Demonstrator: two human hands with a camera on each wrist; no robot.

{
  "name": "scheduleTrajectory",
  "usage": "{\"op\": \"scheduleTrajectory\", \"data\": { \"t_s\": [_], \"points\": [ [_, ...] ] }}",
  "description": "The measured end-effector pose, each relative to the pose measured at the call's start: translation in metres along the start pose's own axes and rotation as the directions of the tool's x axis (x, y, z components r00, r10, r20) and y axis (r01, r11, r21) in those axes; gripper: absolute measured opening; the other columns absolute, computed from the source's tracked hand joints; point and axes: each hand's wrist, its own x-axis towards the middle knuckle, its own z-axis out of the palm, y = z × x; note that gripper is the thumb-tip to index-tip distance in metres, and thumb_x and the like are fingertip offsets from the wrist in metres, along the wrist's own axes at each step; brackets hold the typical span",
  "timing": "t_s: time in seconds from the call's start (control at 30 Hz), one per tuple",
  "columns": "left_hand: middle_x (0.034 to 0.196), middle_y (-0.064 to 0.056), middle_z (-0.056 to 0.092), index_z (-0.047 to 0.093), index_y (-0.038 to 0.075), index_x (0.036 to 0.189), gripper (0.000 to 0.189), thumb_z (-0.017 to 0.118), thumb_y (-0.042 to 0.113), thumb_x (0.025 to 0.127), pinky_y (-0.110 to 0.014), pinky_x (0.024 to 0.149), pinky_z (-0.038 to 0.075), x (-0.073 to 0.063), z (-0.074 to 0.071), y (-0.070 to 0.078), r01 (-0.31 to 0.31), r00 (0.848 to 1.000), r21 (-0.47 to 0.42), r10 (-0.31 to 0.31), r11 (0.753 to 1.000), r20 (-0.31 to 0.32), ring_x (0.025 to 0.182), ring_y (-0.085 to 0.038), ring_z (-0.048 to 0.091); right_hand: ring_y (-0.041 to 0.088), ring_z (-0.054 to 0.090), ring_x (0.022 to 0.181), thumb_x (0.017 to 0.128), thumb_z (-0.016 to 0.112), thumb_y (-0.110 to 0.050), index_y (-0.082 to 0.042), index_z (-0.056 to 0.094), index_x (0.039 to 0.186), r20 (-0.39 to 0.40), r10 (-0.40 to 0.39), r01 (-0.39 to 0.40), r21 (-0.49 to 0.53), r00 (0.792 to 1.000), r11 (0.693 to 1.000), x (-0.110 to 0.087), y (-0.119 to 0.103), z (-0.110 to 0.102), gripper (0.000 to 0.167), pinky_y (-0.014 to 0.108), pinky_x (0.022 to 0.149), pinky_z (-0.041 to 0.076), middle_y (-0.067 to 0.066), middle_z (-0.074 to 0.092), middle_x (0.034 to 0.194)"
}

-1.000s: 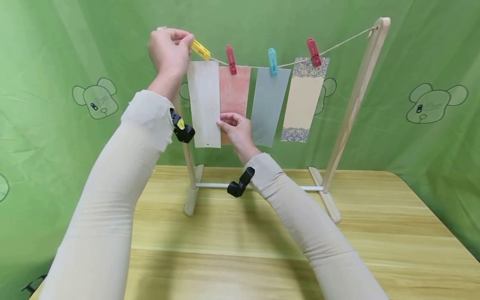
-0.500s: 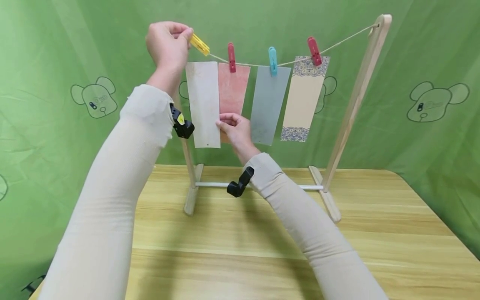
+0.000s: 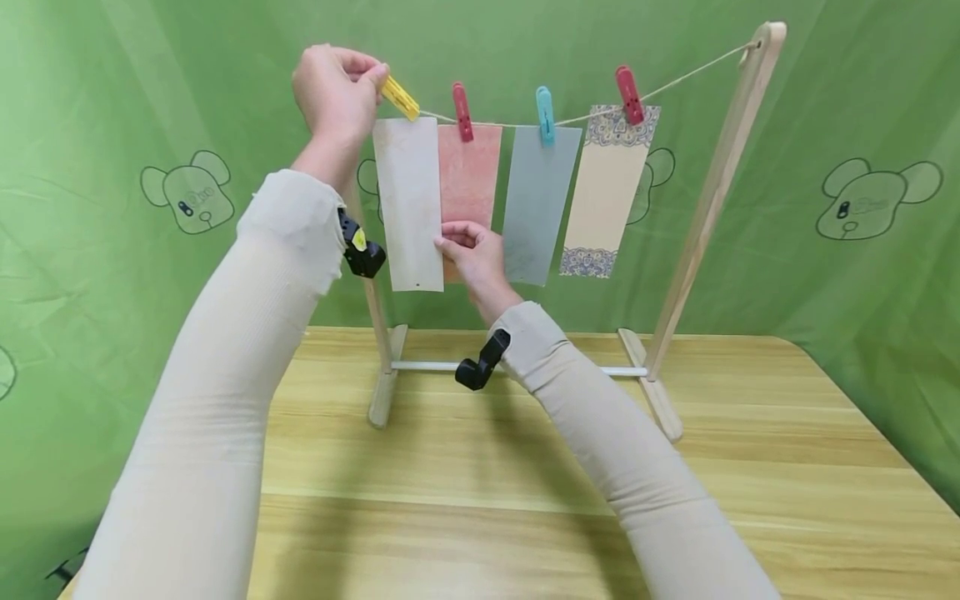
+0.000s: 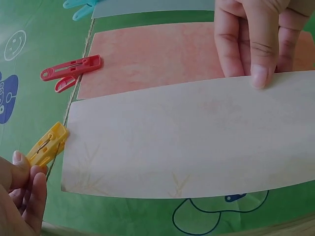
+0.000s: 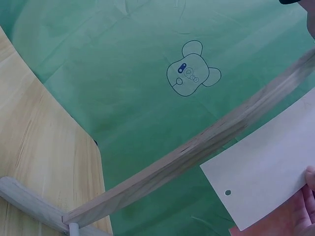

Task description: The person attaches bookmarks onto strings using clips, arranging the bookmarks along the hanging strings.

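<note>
My left hand (image 3: 333,98) pinches a yellow clothespin (image 3: 401,98) between thumb and fingers at the left part of the string (image 4: 82,56). The clothespin's tip meets the top edge of a white card (image 3: 408,204); whether it grips the card is unclear. With thumb and fingers, my right hand (image 3: 480,257) pinches the card's right edge, in front of a pink card (image 3: 471,171). A small hole (image 5: 228,192) shows near the white card's lower end. A red clothespin (image 4: 71,70) holds the pink card on the string.
Further right, a blue clothespin (image 3: 545,115) holds a grey-blue card (image 3: 542,204) and another red clothespin (image 3: 629,95) a patterned beige card (image 3: 609,192). Wooden posts (image 3: 712,208) joined by a white rod (image 3: 423,366) stand on the wooden table (image 3: 480,500), before green cloth (image 3: 847,75).
My left hand has lifted the yellow clothespin a little, then lowered it back to the white card's top edge. The right hand keeps its pinch on the card. The view has tilted slightly.
</note>
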Motion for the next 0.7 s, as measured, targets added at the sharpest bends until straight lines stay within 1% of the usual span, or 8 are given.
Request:
{"op": "scheduleTrajectory", "data": {
  "t_s": [0.1, 0.2, 0.37, 0.5, 0.6, 0.7],
  "points": [
    [0.102, 0.001, 0.071, 0.074, 0.013, 0.1, 0.017, 0.07, 0.022, 0.085, -0.016, 0.069, 0.051, -0.0008, -0.0003, -0.0004, -0.007, 1.0, 0.034, 0.007, 0.999, 0.007, 0.061, 0.0, 0.056, 0.007, 0.059, 0.071, 0.08, 0.071, 0.005, 0.003, 0.068, 0.096, -0.001, -0.002, 0.002, 0.0, 1.0, 1.0, 0.0, -0.0007, 0.0003, 0.017, 0.023, 0.073, 0.055, 0.004, 0.066, 0.08],
    [0.103, 0.0, 0.071, 0.073, 0.013, 0.102, 0.019, 0.069, 0.022, 0.086, -0.016, 0.07, 0.051, -0.0018, -0.0001, -0.0006, 0.0, 1.0, 0.053, 0.0, 0.999, 0.019, 0.061, 0.0, 0.055, 0.007, 0.059, 0.07, 0.08, 0.071, 0.005, 0.002, 0.068, 0.096, -0.002, -0.008, 0.008, -0.007, 1.0, 1.0, -0.0005, -0.0015, 0.0003, 0.016, 0.022, 0.071, 0.055, 0.004, 0.065, 0.079],
    [0.107, 0.001, 0.07, 0.072, 0.014, 0.105, 0.021, 0.069, 0.023, 0.086, -0.017, 0.072, 0.051, -0.0024, 0.0005, -0.0008, 0.03, 0.999, 0.069, -0.033, 0.997, 0.039, 0.066, -0.001, 0.055, 0.007, 0.058, 0.071, 0.08, 0.07, 0.005, 0.003, 0.068, 0.098, 0.0, -0.023, 0.023, -0.023, 1.0, 0.999, -0.0006, -0.0028, 0.0004, 0.018, 0.021, 0.07, 0.054, 0.004, 0.066, 0.081],
    [0.108, 0.0, 0.069, 0.072, 0.013, 0.105, 0.022, 0.069, 0.022, 0.086, -0.017, 0.073, 0.052, -0.002, 0.0008, -0.0022, 0.046, 0.997, 0.056, -0.049, 0.997, 0.052, 0.069, -0.003, 0.058, 0.007, 0.059, 0.071, 0.081, 0.07, 0.004, 0.003, 0.067, 0.098, 0.003, -0.019, 0.019, -0.025, 1.0, 1.0, -0.0008, -0.0027, 0.0007, 0.018, 0.022, 0.072, 0.055, 0.007, 0.067, 0.084],
    [0.108, -0.001, 0.069, 0.071, 0.013, 0.107, 0.023, 0.069, 0.023, 0.086, -0.017, 0.073, 0.053, -0.002, 0.0004, -0.0032, 0.048, 0.996, 0.07, -0.053, 0.996, 0.07, 0.07, -0.003, 0.059, 0.008, 0.059, 0.072, 0.081, 0.071, 0.004, 0.002, 0.068, 0.097, 0.005, -0.007, 0.007, -0.028, 1.0, 1.0, -0.0011, -0.0018, 0.0008, 0.017, 0.022, 0.072, 0.055, 0.004, 0.066, 0.081],
    [0.108, 0.0, 0.069, 0.07, 0.014, 0.109, 0.025, 0.068, 0.025, 0.087, -0.016, 0.07, 0.053, -0.0021, -0.0004, -0.0033, 0.039, 0.994, 0.114, -0.05, 0.993, 0.096, 0.068, -0.003, 0.059, 0.008, 0.059, 0.073, 0.08, 0.071, 0.003, 0.001, 0.068, 0.097, 0.004, 0.0, 0.0, -0.03, 1.0, 1.0, -0.0009, -0.0011, 0.0008, 0.017, 0.021, 0.071, 0.055, 0.001, 0.064, 0.079]
  ]
}}
